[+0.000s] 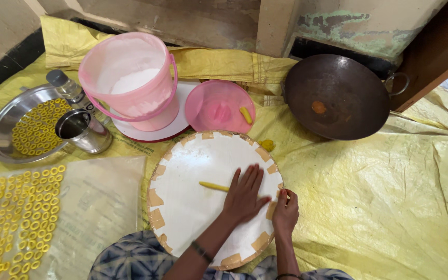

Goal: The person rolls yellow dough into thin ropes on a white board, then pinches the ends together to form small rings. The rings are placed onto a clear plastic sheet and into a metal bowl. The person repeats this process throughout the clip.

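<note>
A round white board (pixel 193 155) with tan tape patches around its rim lies on a yellow sheet in front of me. My left hand (pixel 243 196) rests flat on it, fingers stretched, over one end of a thin yellow dough strand (pixel 213 185) that sticks out to the left. My right hand (pixel 285 211) curls around the board's right edge. A small yellow dough lump (pixel 267 144) sits just beyond the board's far rim.
A pink bucket (pixel 130 78) of white powder stands behind, its pink lid (pixel 216 106) holding a dough piece. A dark wok (pixel 335 96) is at the back right. At left: a steel plate (pixel 1 129) of yellow rings, steel cup (pixel 81 129), bottle (pixel 68 88), ring-covered plastic sheet (pixel 94 207).
</note>
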